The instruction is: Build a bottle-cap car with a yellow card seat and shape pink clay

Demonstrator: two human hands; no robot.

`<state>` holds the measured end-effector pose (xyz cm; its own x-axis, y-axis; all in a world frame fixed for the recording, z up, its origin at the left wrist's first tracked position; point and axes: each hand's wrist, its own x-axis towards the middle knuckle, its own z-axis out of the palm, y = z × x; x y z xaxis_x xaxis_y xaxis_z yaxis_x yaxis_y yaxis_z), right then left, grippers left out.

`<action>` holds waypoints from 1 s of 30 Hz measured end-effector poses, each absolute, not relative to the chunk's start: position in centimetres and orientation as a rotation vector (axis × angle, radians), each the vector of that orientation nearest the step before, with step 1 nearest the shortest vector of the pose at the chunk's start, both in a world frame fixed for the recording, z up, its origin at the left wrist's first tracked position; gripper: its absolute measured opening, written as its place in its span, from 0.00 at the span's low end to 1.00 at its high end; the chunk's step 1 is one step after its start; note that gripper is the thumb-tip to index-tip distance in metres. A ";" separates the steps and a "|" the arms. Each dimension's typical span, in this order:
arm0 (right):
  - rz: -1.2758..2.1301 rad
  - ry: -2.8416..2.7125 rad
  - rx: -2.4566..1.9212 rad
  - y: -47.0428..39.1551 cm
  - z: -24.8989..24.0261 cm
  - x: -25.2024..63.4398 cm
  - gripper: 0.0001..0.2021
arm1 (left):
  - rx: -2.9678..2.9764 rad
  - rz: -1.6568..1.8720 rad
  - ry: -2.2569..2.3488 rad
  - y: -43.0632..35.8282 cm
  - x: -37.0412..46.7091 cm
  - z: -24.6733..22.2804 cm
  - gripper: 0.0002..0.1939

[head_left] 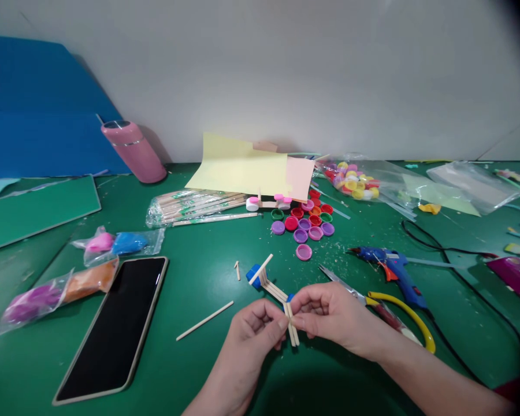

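Between my hands is a small wooden-stick frame (274,289) with blue pieces (253,276) on it; its far end points up and left. My left hand (255,341) is closed in a pinch at the left side of the near sticks. From the right, my right hand (329,315) pinches the same sticks, close to a blue piece partly hidden by its fingers. A loose wooden stick (205,320) lies left of my left hand, and short stick bits (237,270) lie beyond it. Scissors (342,283) lie partly behind my right hand.
A blue glue gun (390,268) and yellow-handled pliers (416,315) lie at right. Coloured bottle caps (303,236) are scattered beyond the hands, near bagged sticks (195,207). At left are a phone (115,329), bagged clay (121,242) and a pink bottle (134,151).
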<state>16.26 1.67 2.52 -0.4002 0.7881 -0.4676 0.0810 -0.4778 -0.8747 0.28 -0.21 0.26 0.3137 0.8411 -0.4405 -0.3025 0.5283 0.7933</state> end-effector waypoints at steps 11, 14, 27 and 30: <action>1.915 -1.223 -1.324 1.6 2.3 16.2 0.12 | 0.678 0.829 0.980 -0.2 0.2 0.0 0.10; 1.917 -1.227 -1.325 1.6 2.3 16.3 0.12 | 0.675 0.830 0.981 -0.2 0.2 0.0 0.10; 1.915 -1.227 -1.317 1.6 2.3 16.3 0.11 | 0.672 0.836 0.992 -0.1 0.3 0.1 0.09; 1.916 -1.225 -1.313 1.6 2.3 16.3 0.11 | 0.681 0.828 0.984 0.0 0.2 0.1 0.09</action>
<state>16.32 1.55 2.30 -0.4025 0.7959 -0.4522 0.0767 -0.4630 -0.8831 0.22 -0.05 0.08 0.3089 0.8450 -0.4364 -0.2851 0.5201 0.8051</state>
